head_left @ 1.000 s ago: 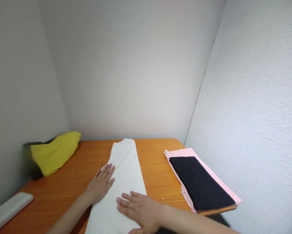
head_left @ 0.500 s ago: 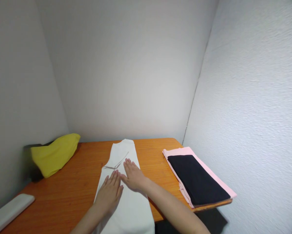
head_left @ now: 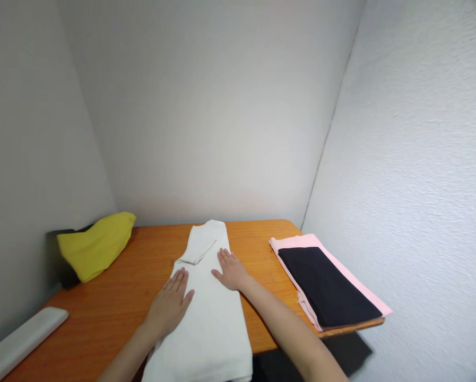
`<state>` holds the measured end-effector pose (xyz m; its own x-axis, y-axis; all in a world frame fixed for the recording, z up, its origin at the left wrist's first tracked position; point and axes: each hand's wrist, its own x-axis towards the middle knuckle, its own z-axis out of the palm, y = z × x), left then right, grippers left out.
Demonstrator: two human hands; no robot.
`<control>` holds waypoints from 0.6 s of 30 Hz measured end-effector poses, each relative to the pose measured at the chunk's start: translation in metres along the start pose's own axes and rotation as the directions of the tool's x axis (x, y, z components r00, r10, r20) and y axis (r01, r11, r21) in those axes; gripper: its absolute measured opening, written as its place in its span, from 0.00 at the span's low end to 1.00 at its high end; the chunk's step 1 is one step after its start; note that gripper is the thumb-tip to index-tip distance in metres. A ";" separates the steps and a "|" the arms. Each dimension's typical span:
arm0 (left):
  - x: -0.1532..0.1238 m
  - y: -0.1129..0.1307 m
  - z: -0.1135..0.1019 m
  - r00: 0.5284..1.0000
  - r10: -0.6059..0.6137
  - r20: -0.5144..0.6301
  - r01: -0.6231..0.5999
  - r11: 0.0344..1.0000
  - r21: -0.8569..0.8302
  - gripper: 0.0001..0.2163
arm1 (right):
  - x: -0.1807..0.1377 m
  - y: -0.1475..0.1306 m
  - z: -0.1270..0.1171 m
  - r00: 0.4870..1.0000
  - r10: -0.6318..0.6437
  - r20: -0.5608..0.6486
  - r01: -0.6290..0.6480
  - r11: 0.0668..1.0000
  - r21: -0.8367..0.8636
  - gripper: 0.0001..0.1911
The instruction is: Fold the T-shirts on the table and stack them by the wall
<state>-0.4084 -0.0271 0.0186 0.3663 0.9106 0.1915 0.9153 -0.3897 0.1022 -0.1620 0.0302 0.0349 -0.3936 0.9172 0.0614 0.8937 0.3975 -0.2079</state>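
A white shirt (head_left: 209, 323), folded lengthwise into a long strip, lies on the wooden table (head_left: 114, 297). Its collar end points toward the back wall, and a folded sleeve makes a slanting crease across its upper part. My left hand (head_left: 170, 305) rests flat on the shirt's left edge, thumb apart from the fingers. Farther up, my right hand (head_left: 230, 269) lies flat by the right edge, its fingers stretched out. Neither hand grips the cloth. The shirt's near end reaches the table's front edge.
Folded black cloth (head_left: 325, 286) lies on folded pink cloth (head_left: 297, 244) at the table's right side. A yellow cloth (head_left: 98, 244) is heaped over something dark at the back left. A long white object (head_left: 26, 337) sits at the front left. Walls stand close behind and right.
My hands have moved apart from the shirt's middle, the left toward its left edge and the right toward its right edge. The whole view has shifted slightly.
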 end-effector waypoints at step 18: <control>-0.034 0.018 -0.001 0.978 0.208 -0.019 -0.208 0.976 -0.056 0.28 | -0.092 -0.054 -0.027 0.888 -0.444 0.116 0.428 0.892 0.143 0.40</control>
<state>-0.4042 -0.0654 0.0153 0.5452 0.8071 0.2268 0.8079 -0.5780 0.1148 -0.1685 -0.0750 0.0673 -0.7718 0.6350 0.0339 0.5984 0.7433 -0.2992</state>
